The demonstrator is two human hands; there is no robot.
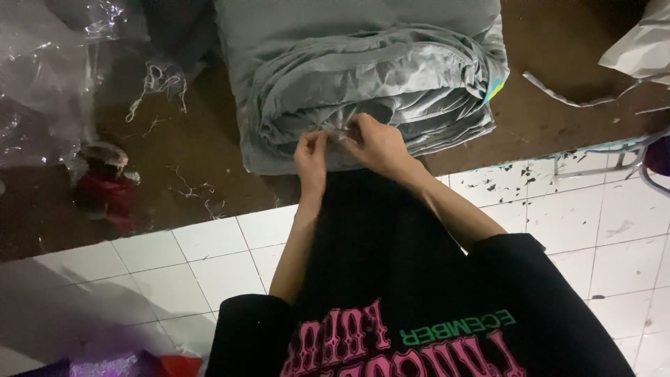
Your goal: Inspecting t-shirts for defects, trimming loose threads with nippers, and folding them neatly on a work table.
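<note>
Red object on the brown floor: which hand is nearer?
Left. The left hand works at the grey fabric stack, on the side toward the red object; the right hand is farther off.

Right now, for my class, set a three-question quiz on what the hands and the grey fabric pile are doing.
1. True or false: both hands meet at the front edge of the stack of grey folded fabric.
2. Which hand lies further up in the picture?
3. What lies under the person's forearms: A white tiles, B black cloth, C clear plastic?

Key: 1 true. 2 the right hand, not the left hand. 3 B, the black cloth.
</note>
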